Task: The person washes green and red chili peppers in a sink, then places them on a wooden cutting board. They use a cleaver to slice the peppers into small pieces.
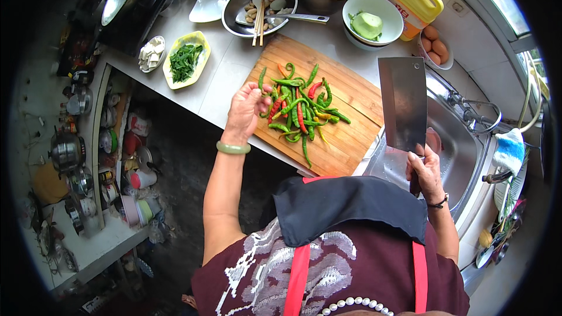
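Note:
My left hand (246,107), with a jade-coloured bangle at the wrist, pinches a green chili pepper (262,78) above the left edge of a wooden cutting board (342,151). A loose heap of green and red chili peppers (300,113) lies in the middle of the board. My right hand (425,171) grips the handle of a broad Chinese cleaver (404,104). The blade points away from me, beyond the board's right side and in front of the sink, apart from the peppers.
Behind the board stand a metal bowl (228,19) with a ladle and chopsticks, and a white bowl (349,8) holding a peeled green vegetable. A yellow dish (169,68) of chopped greens is at left. The steel sink (461,158) lies right, below a bowl of eggs (434,47).

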`<state>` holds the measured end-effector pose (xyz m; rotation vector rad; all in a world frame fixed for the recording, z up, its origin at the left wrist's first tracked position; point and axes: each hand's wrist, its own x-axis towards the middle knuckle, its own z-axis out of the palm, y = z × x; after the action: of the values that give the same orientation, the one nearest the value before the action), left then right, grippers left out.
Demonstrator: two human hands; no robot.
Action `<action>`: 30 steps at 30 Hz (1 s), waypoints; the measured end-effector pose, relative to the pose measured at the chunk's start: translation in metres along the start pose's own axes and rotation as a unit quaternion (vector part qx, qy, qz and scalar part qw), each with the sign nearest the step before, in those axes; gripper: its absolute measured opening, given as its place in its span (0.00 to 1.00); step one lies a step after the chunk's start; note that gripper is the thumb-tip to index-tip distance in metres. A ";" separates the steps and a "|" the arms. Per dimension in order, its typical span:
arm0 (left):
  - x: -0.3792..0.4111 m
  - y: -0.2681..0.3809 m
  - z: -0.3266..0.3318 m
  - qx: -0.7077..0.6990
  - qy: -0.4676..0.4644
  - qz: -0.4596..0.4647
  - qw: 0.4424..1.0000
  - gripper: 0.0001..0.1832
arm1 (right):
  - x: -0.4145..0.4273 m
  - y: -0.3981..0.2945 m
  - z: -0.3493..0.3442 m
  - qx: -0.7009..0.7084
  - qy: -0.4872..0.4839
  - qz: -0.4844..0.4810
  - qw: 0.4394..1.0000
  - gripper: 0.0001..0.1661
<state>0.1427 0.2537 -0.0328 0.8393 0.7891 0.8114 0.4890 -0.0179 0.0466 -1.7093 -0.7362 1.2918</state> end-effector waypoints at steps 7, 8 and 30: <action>-0.049 0.005 0.062 -0.307 -0.175 -0.097 0.930 0.09 | 0.006 0.018 -0.005 0.106 -0.012 0.058 0.993 0.06; -0.050 0.006 0.066 -0.300 -0.179 -0.100 0.932 0.09 | 0.006 0.020 -0.006 0.109 -0.011 0.061 0.992 0.07; -0.002 -0.128 0.155 0.663 -0.144 0.348 0.647 0.03 | -0.005 0.017 0.011 -0.324 -0.002 -0.104 0.940 0.17</action>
<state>0.3087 0.1486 -0.0738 2.6709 0.6794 0.6002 0.4760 -0.0273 0.0324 -2.0575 -1.4200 0.9560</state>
